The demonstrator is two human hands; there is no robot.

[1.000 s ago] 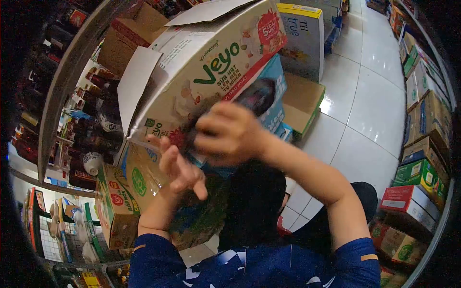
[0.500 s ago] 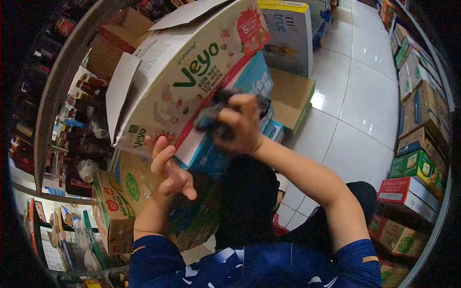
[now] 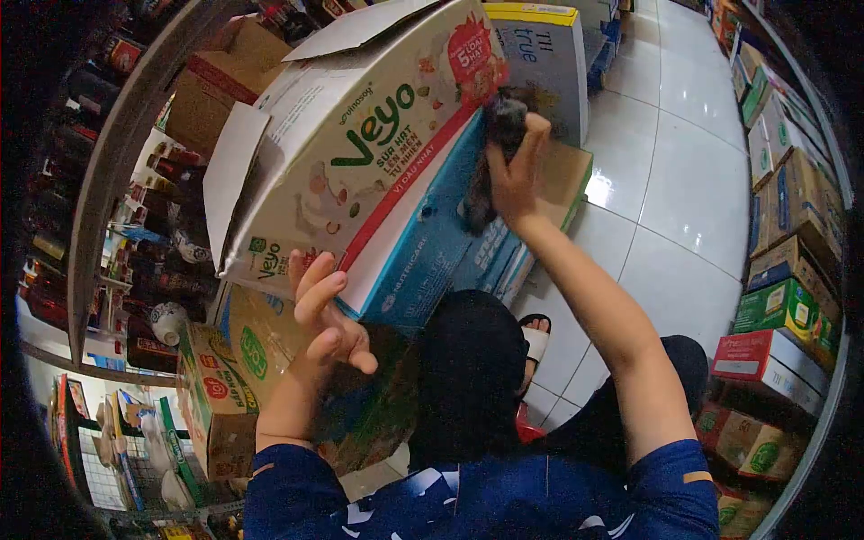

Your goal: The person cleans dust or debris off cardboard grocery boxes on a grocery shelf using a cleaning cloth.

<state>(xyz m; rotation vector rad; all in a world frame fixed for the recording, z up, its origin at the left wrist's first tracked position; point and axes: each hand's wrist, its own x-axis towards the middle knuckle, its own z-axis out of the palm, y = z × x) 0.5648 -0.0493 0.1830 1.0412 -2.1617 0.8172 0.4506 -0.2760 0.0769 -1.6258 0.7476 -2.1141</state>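
Observation:
A large white Veyo carton [image 3: 297, 193] with its flaps raised lies tilted in front of me, on top of a blue carton [image 3: 416, 274]. My right hand [image 3: 519, 175] is closed around a dark, crumpled cloth [image 3: 481, 184], which lies against the right end of the blue carton and reaches up beside the Veyo carton's corner. Near the lower left of both cartons is my left hand [image 3: 329, 315], fingers spread and holding nothing, with its fingertips right at the Veyo carton's bottom edge.
A shelf of bottles [image 3: 162, 225] lines the left. Brown cartons [image 3: 216, 396] stand below it. A TH true carton [image 3: 540, 76] and an open cardboard tray [image 3: 571, 175] are beyond my right hand. White floor tiles [image 3: 684, 180] run towards stacked boxes [image 3: 783, 315].
My right hand has moved up and right with the cloth, along the blue carton, uncovering more of its front. My left hand has shifted slightly right and stays spread.

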